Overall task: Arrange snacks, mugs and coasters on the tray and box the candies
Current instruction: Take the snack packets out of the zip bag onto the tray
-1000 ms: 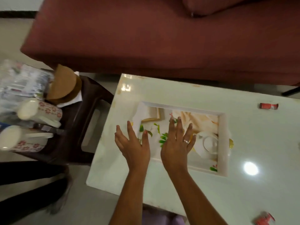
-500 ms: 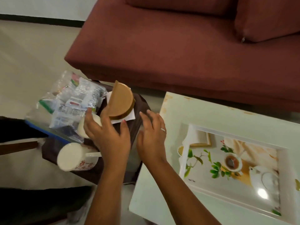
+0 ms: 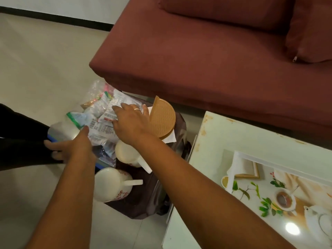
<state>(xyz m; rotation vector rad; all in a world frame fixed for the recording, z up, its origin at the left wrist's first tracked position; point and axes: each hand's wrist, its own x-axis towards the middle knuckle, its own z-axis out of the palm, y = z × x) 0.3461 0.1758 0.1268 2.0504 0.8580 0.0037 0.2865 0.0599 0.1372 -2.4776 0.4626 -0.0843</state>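
Observation:
A clear zip bag of snack packets (image 3: 98, 112) lies on a dark stool (image 3: 143, 203) left of the table. My left hand (image 3: 71, 146) grips the bag's near end, thumb on top and fingers at its blue zip edge. On the bag's top my right hand (image 3: 131, 121) curls its fingers and thumb over the packets. Two white flowered mugs lie on their sides on the stool, one (image 3: 109, 184) nearest me, the other (image 3: 125, 153) partly under my right wrist. Round tan coasters (image 3: 164, 117) lean on a white napkin. The printed tray (image 3: 260, 159) sits on the white table (image 3: 224, 137).
A maroon sofa (image 3: 197, 60) runs close behind the stool and the table. A leg in dark trousers (image 3: 18, 141) is at the far left, next to my left hand. Pale floor tiles surround the stool.
My view swung left from the tray to the stool. Both hands left the tray, reached over the mugs and coasters, and now hold the snack bag.

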